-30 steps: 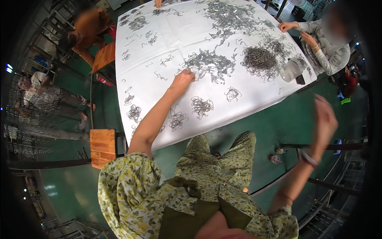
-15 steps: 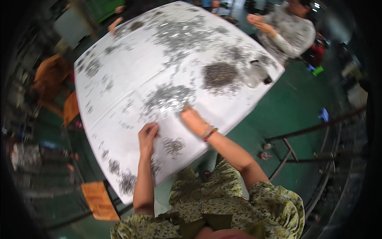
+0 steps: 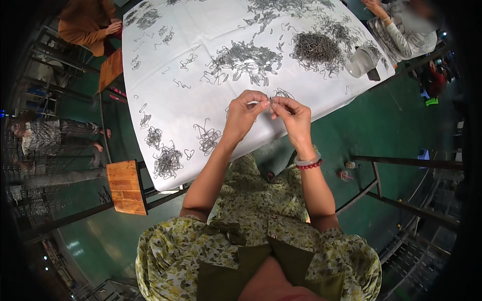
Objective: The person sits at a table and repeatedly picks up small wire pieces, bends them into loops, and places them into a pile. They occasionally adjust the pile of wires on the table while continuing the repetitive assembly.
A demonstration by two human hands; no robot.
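Note:
My left hand [image 3: 242, 116] and my right hand [image 3: 295, 116] are raised together over the near edge of a table covered in white cloth [image 3: 170, 75]. Both pinch a small bent metal wire piece [image 3: 271, 101] between thumb and fingertips. My right wrist wears a white and a red bracelet [image 3: 308, 162]. A loose tangle of wire pieces [image 3: 207, 137] lies on the cloth just left of my left hand. A larger heap of wire pieces [image 3: 247, 56] sits beyond my hands.
A dense dark pile of wire pieces [image 3: 315, 46] and a clear plastic container [image 3: 362, 60] lie at the far right. Smaller wire bundles [image 3: 167, 161] dot the left edge. A wooden stool [image 3: 126, 186] stands at left. Other people sit at top left [image 3: 88, 22], top right [image 3: 401, 30] and left [image 3: 45, 135].
My hands have lifted off the cloth and come together, pinching a wire piece between them. Half a second ago they rested apart on the table.

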